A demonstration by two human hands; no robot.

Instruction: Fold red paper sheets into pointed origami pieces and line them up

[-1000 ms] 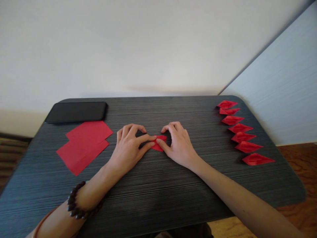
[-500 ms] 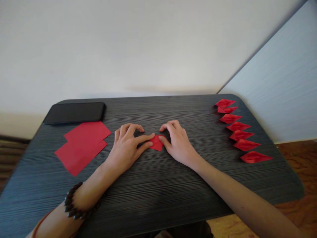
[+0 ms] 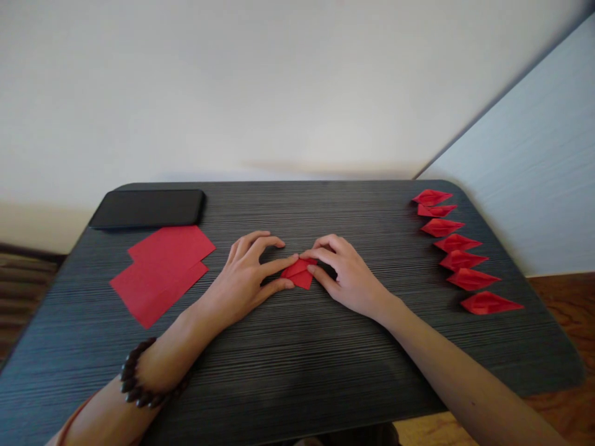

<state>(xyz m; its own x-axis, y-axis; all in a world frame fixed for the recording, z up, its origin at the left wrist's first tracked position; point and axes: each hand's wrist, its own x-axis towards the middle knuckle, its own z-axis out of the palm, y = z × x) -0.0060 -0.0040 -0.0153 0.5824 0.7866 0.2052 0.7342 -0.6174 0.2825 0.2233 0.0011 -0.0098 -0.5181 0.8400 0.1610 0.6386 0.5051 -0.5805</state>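
Observation:
A small piece of folded red paper (image 3: 300, 274) lies on the dark table between my hands, with crease lines across it. My left hand (image 3: 248, 269) holds its left side, forefinger at the upper edge and thumb at the lower left; the other fingers arch above the table. From the right, my right hand (image 3: 346, 272) grips the paper's upper right part between thumb and forefinger. Fingertips cover parts of the paper's edges.
Flat red sheets (image 3: 160, 272) overlap at the left, just below a black phone (image 3: 149, 208). Several folded red paper boats (image 3: 458, 260) form a column along the right of the dark table (image 3: 260, 371). A pale wall (image 3: 279, 87) rises behind the table.
My right forefinger has come down onto the paper's top edge, close to my left forefinger. The paper has turned slightly. The whole view has shifted a little.

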